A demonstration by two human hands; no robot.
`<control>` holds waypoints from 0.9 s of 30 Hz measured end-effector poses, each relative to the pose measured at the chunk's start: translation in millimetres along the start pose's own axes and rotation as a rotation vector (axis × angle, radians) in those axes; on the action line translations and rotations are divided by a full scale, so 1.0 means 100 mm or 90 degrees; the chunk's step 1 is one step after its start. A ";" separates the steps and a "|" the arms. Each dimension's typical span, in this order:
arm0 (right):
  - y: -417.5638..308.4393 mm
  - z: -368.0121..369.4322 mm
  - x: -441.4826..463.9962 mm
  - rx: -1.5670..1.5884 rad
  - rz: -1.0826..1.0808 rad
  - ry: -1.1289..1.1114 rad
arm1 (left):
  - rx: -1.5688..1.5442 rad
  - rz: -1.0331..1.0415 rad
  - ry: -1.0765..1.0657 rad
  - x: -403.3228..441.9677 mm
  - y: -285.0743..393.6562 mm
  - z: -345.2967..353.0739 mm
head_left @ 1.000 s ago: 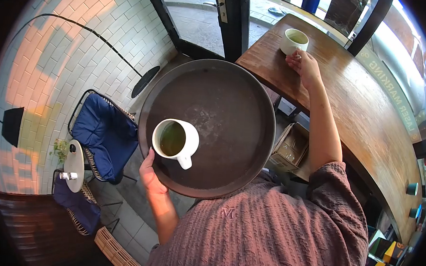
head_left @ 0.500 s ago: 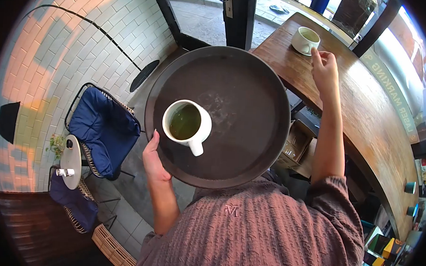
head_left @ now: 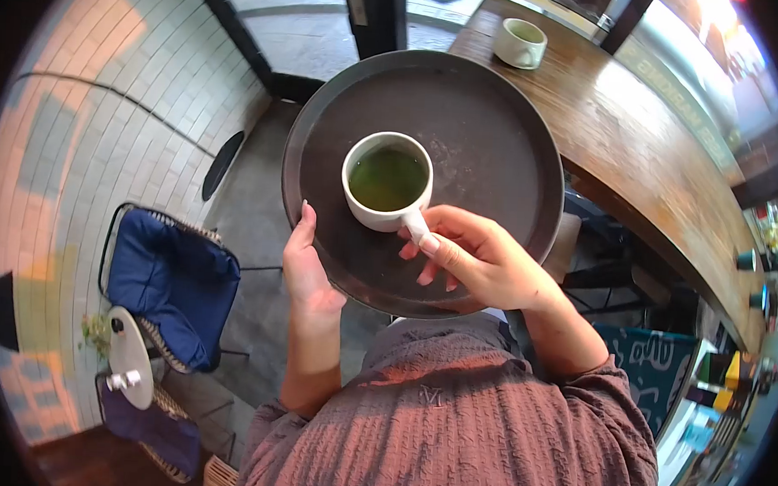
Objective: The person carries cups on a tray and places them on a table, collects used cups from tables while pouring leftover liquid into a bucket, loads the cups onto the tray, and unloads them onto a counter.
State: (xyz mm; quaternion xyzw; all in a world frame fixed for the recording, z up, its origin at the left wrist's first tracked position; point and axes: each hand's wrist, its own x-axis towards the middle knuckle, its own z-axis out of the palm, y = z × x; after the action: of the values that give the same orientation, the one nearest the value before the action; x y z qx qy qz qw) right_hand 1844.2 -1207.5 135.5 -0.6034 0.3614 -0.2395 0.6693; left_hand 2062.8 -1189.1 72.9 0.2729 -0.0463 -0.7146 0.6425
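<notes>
My left hand [head_left: 310,270] supports a round dark brown tray [head_left: 499,161] at its left edge. The thumb lies along the rim and the other fingers are hidden underneath. On the tray stands a white mug [head_left: 417,185] with greenish liquid inside, left of the middle. My right hand [head_left: 485,259] reaches over the near side of the tray and pinches the mug's handle between thumb and fingers. A second pale cup [head_left: 518,49] stands on the far end of the wooden counter, beyond the tray.
The curved wooden counter [head_left: 650,125] runs along the windows on the right. To the left are a blue cushioned chair [head_left: 176,276] and a small round table [head_left: 132,353]. A lamp [head_left: 223,166] arches out from the tiled wall [head_left: 139,151]. A dark door frame [head_left: 375,13] rises ahead.
My right hand has moved from beside the cup on the counter to the mug's handle on the tray. The counter cup stays behind, and the view has turned to the right.
</notes>
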 end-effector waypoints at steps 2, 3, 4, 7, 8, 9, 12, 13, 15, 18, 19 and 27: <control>0.12 0.03 -0.04 0.049 0.004 0.039 | 0.028 -0.012 -0.012 0.06 -0.08 0.01; 0.18 0.06 -0.07 0.063 -0.004 0.062 | 0.054 -0.005 -0.018 0.08 -0.13 0.03; 0.27 0.05 -0.08 0.084 -0.016 0.082 | 0.058 -0.028 -0.033 0.12 -0.18 0.02; 0.38 0.01 -0.25 0.121 -0.051 0.184 | 0.034 -0.107 -0.079 0.17 -0.31 -0.01; 0.38 -0.04 -0.34 0.141 -0.051 0.212 | 0.037 -0.111 -0.091 0.18 -0.35 0.01; 0.36 -0.10 -0.42 0.160 -0.054 0.237 | 0.040 -0.111 -0.104 0.19 -0.40 0.05; 0.24 -0.37 -0.73 0.152 -0.066 0.288 | 0.076 -0.116 -0.121 0.19 -0.55 0.22; 0.22 -0.48 -0.84 0.157 -0.073 0.309 | 0.079 -0.123 -0.148 0.18 -0.59 0.27; 0.24 -0.78 -1.06 0.171 -0.121 0.342 | 0.106 -0.108 -0.120 0.17 -0.69 0.30; 0.17 -1.30 -1.47 0.165 -0.168 0.409 | 0.137 -0.093 -0.066 0.10 -0.87 0.35; 0.16 -1.50 -1.60 0.157 -0.183 0.429 | 0.141 -0.098 -0.042 0.05 -0.95 0.38; 0.45 -3.24 -2.32 0.079 -0.240 0.590 | 0.209 -0.009 0.065 -0.34 -1.63 0.65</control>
State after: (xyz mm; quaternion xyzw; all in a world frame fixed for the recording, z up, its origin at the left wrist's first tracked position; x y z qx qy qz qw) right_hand 1444.3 -1230.3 133.2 -0.4475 0.4905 -0.6200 0.4180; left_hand 1888.9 -1147.5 71.0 0.4102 -0.1282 -0.6871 0.5858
